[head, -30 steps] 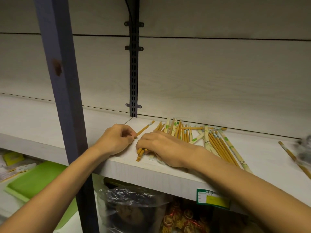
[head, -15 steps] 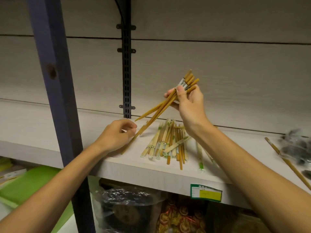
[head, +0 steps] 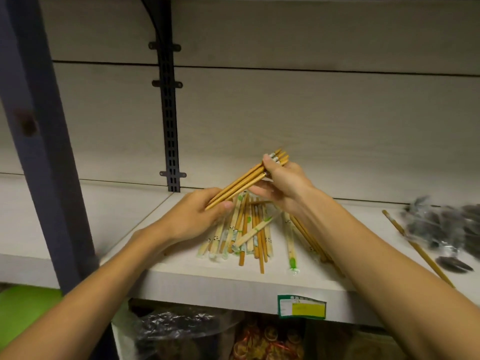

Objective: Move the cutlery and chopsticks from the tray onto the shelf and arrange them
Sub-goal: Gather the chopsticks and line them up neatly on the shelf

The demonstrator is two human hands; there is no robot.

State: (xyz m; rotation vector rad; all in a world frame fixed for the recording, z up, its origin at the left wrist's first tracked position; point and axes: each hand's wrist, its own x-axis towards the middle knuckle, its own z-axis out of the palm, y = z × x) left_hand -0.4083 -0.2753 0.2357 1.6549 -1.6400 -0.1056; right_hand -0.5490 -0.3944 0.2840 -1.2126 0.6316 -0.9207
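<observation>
A bundle of several brown wooden chopsticks (head: 244, 181) slants in the air above the pale shelf (head: 197, 279). My right hand (head: 283, 187) grips its upper end. My left hand (head: 197, 216) closes around its lower tips. Under the bundle, a loose pile of chopsticks (head: 249, 235) lies on the shelf, some bare brown, some in clear wrappers with green print. One wrapped pair (head: 290, 245) lies apart to the right. A few more brown chopsticks (head: 309, 237) show beneath my right forearm.
A dark blue post (head: 44, 141) stands at the left front of the shelf. A black slotted rail (head: 170, 120) runs up the back wall. At the right lie a single long chopstick (head: 418, 250) and bagged dark cutlery (head: 446, 229). A green tray (head: 23, 307) sits lower left. Bagged goods fill the shelf below.
My right hand lifted a bundle of brown chopsticks off the shelf, then lowered it. My left hand moved from the shelf edge up to the bundle's lower tips and closed on them.
</observation>
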